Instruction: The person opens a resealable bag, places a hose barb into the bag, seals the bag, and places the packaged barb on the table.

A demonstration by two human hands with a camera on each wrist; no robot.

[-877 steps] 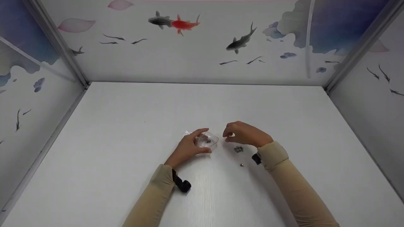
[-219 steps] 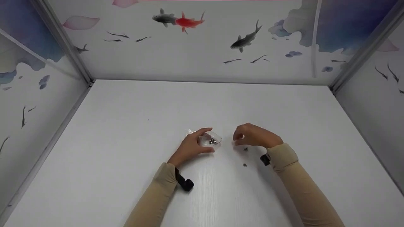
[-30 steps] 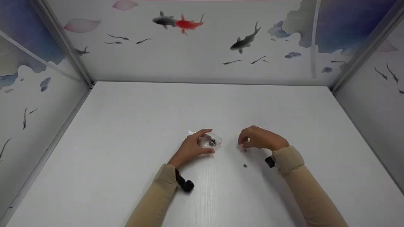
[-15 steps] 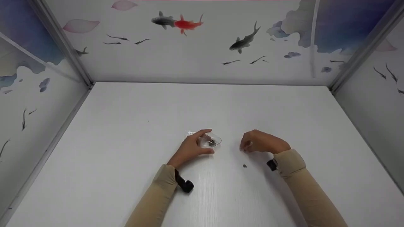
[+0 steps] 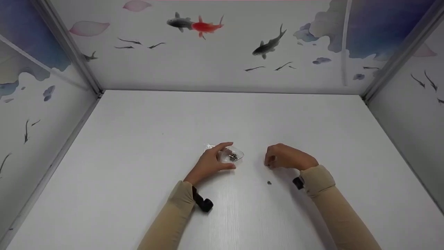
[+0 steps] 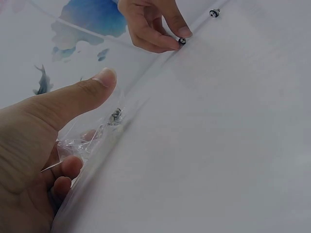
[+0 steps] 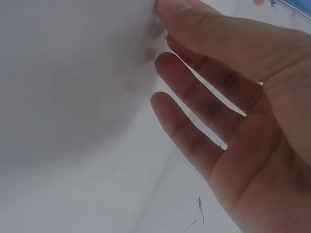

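My left hand (image 5: 210,161) curls its thumb and fingers round a small clear plastic container (image 5: 239,151) on the white table. Several small shiny metal pieces (image 5: 233,157) lie together inside it. In the left wrist view the pieces (image 6: 115,116) show through the clear plastic, partly behind glare. To the right, my right hand (image 5: 289,156) is low at the table, thumb and forefinger pinching a small round metal piece (image 6: 182,41). One more metal piece, like a small screw with a collar (image 6: 215,13), lies alone on the table, nearer to me. The right wrist view hides the pinched piece.
Crinkled clear plastic (image 5: 209,146) lies behind the left hand's knuckles. White panels printed with fish (image 5: 267,45) enclose the white tabletop (image 5: 156,114) at the back and sides. Black wrist cameras (image 5: 204,205) sit by both sleeves.
Over the longer span, the right-hand pile has dwindled and more pieces lie in the container. In the last second my right hand came down slightly nearer me and pinched a piece. The left hand stayed.
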